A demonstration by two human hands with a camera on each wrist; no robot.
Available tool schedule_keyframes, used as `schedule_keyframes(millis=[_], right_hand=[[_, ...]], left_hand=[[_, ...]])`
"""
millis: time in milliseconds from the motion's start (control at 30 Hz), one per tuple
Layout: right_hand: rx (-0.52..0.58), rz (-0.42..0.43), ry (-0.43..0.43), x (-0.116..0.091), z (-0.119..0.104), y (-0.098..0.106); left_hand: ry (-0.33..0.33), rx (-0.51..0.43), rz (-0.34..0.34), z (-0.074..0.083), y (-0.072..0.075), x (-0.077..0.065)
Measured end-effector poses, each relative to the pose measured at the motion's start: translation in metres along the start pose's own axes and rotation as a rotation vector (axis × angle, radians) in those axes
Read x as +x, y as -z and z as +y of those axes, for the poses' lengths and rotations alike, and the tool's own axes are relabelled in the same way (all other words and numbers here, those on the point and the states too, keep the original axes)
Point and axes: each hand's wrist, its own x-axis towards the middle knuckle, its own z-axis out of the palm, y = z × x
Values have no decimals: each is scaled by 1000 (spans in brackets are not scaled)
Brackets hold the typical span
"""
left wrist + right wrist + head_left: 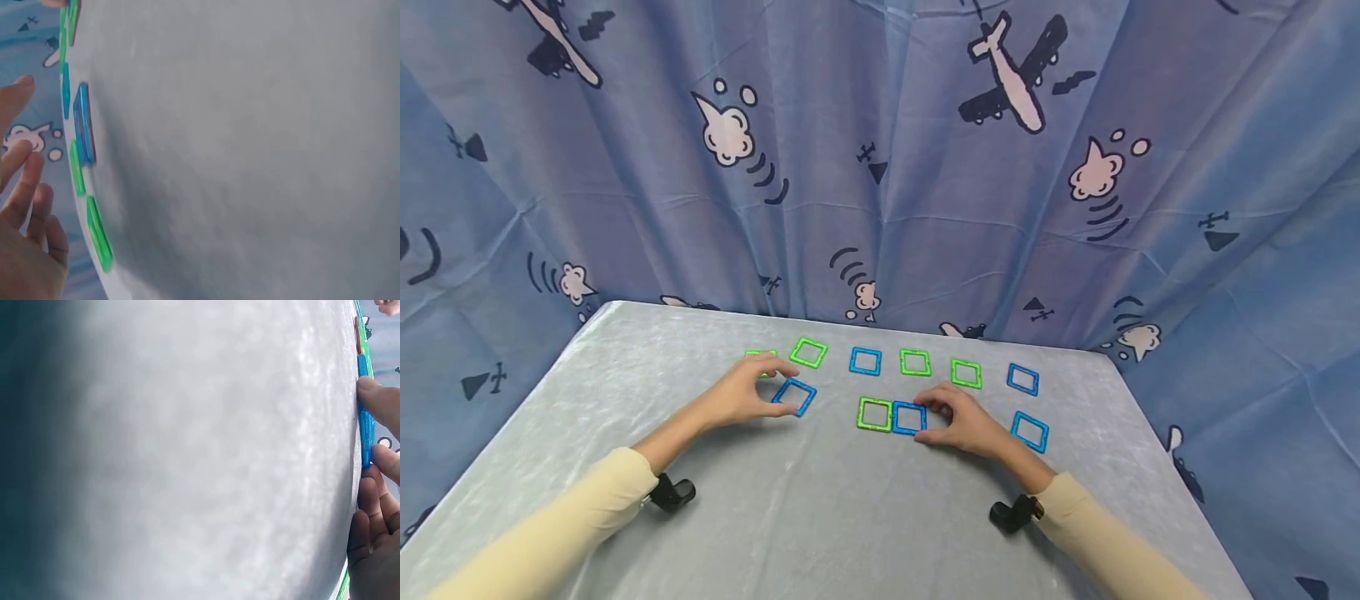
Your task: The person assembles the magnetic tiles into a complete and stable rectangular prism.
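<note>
My right hand point(962, 423) pinches a blue square frame tile point(908, 432), with thumb and forefinger at its near and far right corners. That tile lies flat, its left edge against a green square frame tile point(874, 428). In the right wrist view, thumb and forefinger are at the two ends of the blue tile point(365, 428). My left hand point(745, 392) is spread around another blue tile point(807, 403), thumb and fingers apart. In the left wrist view its fingers point(25, 187) stand off from the blue tile point(85, 125) and hold nothing.
Along the back lie a partly covered green tile point(760, 353), more green tiles point(805, 364), a blue tile point(852, 360) and another blue tile point(1024, 369). One blue tile point(1027, 444) lies right of my right hand. A patterned curtain point(910, 167) hangs behind the grey-covered table point(820, 517).
</note>
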Motion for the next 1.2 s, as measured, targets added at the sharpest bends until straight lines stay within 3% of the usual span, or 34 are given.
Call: schedule_keyframes(millis=[233, 433, 767, 1200], right_hand=[[-18, 15, 8, 0, -2, 1], [-22, 13, 10, 0, -2, 1], [-26, 27, 46, -1, 0, 0], [-20, 10, 28, -2, -2, 0]], left_hand=[[-21, 69, 7, -14, 3, -5], [-47, 58, 9, -26, 2, -6], [34, 134, -51, -26, 4, -3], [-3, 159, -86, -34, 1, 5]])
